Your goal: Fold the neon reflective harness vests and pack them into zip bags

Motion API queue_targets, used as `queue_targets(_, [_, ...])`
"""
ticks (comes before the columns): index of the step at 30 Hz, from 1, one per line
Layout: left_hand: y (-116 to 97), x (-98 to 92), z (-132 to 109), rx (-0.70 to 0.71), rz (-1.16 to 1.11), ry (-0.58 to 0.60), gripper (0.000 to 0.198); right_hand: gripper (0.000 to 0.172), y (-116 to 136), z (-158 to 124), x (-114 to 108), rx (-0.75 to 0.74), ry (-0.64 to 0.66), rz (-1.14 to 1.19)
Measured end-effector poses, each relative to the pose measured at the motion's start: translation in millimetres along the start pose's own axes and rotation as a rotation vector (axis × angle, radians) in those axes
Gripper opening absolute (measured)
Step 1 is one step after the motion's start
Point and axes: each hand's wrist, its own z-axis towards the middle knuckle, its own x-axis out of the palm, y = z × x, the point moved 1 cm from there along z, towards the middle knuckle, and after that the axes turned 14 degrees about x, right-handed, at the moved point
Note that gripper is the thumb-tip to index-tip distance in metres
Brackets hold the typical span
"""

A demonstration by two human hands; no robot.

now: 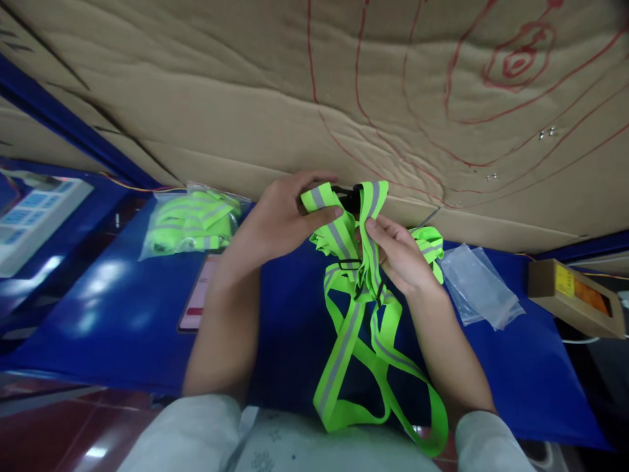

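Both hands grip a neon-yellow reflective vest made of straps with a grey stripe. My left hand is closed on a folded strap at the upper left, its thumb lying across the front. My right hand pinches another strap at the upper right between thumb and fingers. A black buckle joins the straps between the hands. Below it sits a dark strap slider. Long loops hang down toward my lap, past the table's near edge. More bunched neon strap shows behind my right hand.
On the blue table, a clear bag of folded neon straps lies left, near a phone partly behind my forearm. Clear plastic bags and a small cardboard box are right. A cardboard wall with red lines stands behind.
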Motion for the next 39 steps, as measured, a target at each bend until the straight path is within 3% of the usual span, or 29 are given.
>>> queue_targets(5, [5, 21.5, 2, -0.036, -0.352, -0.254, 0.040, 0.031, -5, 1, 3, -0.121, -0.106, -0.046])
queue_targets(11, [-6, 74.7, 4, -0.055, -0.507, -0.429, 0.032, 0.031, -4, -3, 0, -0.265, -0.268, -0.204])
queue_targets(14, [-10, 90.1, 3, -0.109, -0.624, -0.455, 0.035, 0.029, -1, -2, -9, -0.324, -0.306, -0.280])
queue_targets(16, [-10, 93.6, 2, -0.104, -0.710, -0.382, 0.039, 0.031, 1, -1, -13, -0.333, -0.353, -0.278])
queue_targets(20, [-4, 98.4, 0, -0.115, -0.863, -0.153, 0.068, 0.032, 2, 1, -14, -0.369, -0.438, -0.071])
queue_targets(23, [0, 102.2, -1, -0.067, -0.800, -0.038, 0.056, 0.032, 6, -1, -14, -0.385, -0.464, 0.000])
queue_targets(27, [1, 92.0, -1, -0.046, -0.591, 0.051, 0.041, 0.041, 26, -14, -29, -0.392, -0.380, -0.203])
queue_targets(31, [-1, 69.8, 1, -0.086, -0.468, 0.298, 0.037, 0.067, 52, -36, -49, -0.531, -0.330, -0.458])
queue_targets(33, [-1, 63.1, 1, -0.047, -0.405, 0.444, 0.037, 0.062, 58, -44, -51, -0.479, -0.302, -0.609])
queue_targets(35, [-3, 62.1, 0, 0.011, -0.390, 0.549, 0.037, 0.046, 57, -48, -50, -0.350, -0.273, -0.686])
queue_targets(39, [-5, 71.9, -2, 0.036, -0.467, 0.581, 0.033, 0.028, 50, -47, -47, -0.136, -0.255, -0.546])
